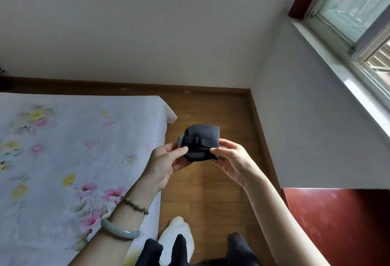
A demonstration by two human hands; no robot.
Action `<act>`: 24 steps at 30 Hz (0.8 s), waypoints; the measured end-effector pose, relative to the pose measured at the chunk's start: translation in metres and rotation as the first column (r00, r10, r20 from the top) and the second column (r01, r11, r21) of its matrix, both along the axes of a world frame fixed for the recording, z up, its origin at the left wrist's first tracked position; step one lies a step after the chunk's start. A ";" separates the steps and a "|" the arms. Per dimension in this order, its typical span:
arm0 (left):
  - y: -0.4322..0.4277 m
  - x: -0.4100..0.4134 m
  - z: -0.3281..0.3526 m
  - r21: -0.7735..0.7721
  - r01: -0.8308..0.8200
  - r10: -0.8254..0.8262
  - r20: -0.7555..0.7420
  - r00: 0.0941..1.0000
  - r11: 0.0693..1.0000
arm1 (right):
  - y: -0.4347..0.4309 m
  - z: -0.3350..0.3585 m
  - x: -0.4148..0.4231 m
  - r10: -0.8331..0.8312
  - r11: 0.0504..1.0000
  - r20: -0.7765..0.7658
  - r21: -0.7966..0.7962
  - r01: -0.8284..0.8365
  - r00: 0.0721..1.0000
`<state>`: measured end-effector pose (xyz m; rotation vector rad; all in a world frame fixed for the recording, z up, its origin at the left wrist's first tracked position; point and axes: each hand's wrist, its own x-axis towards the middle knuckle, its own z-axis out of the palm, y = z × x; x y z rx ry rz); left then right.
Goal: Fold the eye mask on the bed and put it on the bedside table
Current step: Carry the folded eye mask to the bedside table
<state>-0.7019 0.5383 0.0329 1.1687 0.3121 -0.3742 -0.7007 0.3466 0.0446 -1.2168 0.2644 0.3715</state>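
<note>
The bed [63, 149], under a pale floral sheet, fills the nine o'clock side, with the red-brown bedside table [341, 223] at four o'clock and wooden floor [211, 192] between them. Near centre, above the floor, the left hand [163, 163] and right hand [234, 161] grasp the folded dark eye mask [200, 143], thumbs pressing its near face at nine and three o'clock, its strap [200, 141] across it.
</note>
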 end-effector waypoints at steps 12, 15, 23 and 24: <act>0.001 0.165 -0.006 0.051 0.057 -0.057 -0.019 0.998 0.997 | 0.000 -0.011 0.159 -0.036 0.999 -0.023 -0.011 0.036 0.999; -0.006 0.214 -0.011 0.074 0.049 -0.048 -0.008 0.999 0.996 | -0.008 -0.018 0.210 -0.032 0.999 -0.036 -0.020 0.031 0.999; -0.049 0.372 -0.015 0.097 0.018 -0.020 0.014 1.000 0.995 | -0.049 -0.024 0.385 0.016 1.000 -0.024 -0.023 -0.017 1.000; -0.054 0.389 -0.013 0.106 0.013 -0.015 0.018 1.000 0.994 | -0.056 -0.022 0.406 0.030 0.999 -0.024 -0.029 -0.031 0.999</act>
